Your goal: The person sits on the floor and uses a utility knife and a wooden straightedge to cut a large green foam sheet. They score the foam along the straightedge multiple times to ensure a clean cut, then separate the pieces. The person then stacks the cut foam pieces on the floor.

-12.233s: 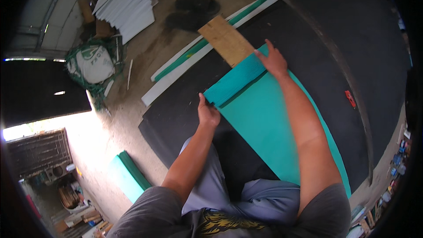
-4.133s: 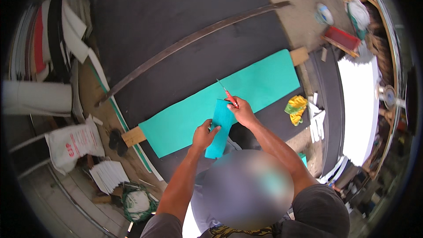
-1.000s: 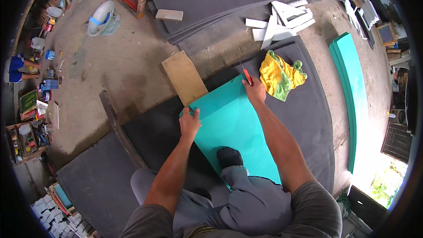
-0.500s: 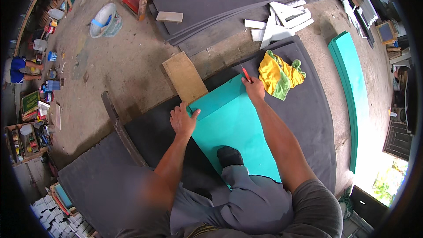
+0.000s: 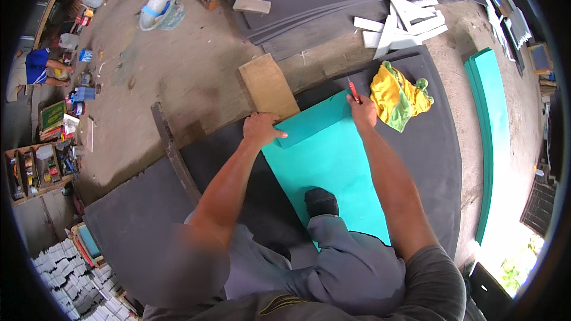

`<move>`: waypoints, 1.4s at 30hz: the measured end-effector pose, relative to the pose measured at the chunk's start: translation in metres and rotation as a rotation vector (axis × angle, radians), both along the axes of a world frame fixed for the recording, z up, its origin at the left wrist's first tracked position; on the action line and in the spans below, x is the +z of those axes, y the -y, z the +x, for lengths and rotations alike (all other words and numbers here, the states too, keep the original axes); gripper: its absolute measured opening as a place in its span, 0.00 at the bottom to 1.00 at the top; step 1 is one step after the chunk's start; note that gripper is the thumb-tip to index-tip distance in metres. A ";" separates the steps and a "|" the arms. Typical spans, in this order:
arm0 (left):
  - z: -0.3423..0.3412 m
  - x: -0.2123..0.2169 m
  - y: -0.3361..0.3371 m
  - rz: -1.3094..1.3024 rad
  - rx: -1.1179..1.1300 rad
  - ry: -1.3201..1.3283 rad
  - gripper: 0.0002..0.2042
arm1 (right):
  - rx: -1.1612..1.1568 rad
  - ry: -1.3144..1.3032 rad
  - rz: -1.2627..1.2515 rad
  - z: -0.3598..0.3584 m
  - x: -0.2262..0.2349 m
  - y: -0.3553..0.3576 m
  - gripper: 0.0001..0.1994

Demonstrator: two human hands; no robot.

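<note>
From the head camera, the person sits on the floor over a teal foam sheet (image 5: 333,172) that lies on a large dark grey mat (image 5: 428,160). A narrower teal strip (image 5: 312,120) lies across the far end of the sheet. The left hand (image 5: 262,129) rests on the near left corner of this strip, palm down, fingers spread a little and pressing flat; it grips nothing. The right hand (image 5: 363,111) is at the far right end of the strip, its fingers closed around a thin red tool (image 5: 352,90), maybe a pen or a small knife; I cannot tell which. The tip of the tool points away from the person, over the edge of the strip.

A wooden board (image 5: 269,86) lies just beyond the left hand, partly under the teal foam. A yellow and green cloth (image 5: 399,95) lies crumpled on the mat, just beside the right hand. The person's foot in a dark sock (image 5: 321,201) rests on the teal sheet. Farther away there are white offcuts (image 5: 398,19) on the concrete and a stack of teal sheets (image 5: 493,125) along the right side.
</note>
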State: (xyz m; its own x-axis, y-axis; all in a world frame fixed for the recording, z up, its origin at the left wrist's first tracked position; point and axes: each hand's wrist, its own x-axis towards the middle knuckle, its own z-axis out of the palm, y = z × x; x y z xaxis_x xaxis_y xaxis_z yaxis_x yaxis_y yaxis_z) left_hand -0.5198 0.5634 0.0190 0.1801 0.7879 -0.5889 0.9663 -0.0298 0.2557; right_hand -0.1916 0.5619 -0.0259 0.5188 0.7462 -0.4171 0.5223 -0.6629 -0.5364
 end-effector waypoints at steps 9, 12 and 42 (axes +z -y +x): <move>-0.009 -0.019 -0.017 -0.094 -0.034 0.280 0.33 | -0.032 -0.027 0.008 0.002 -0.005 0.002 0.23; 0.000 -0.014 -0.039 -0.192 -0.196 0.170 0.31 | -0.028 -0.034 -0.025 0.001 -0.002 -0.001 0.21; 0.055 -0.063 -0.119 -0.385 -0.991 0.204 0.33 | 0.253 0.046 0.131 -0.002 0.054 0.056 0.18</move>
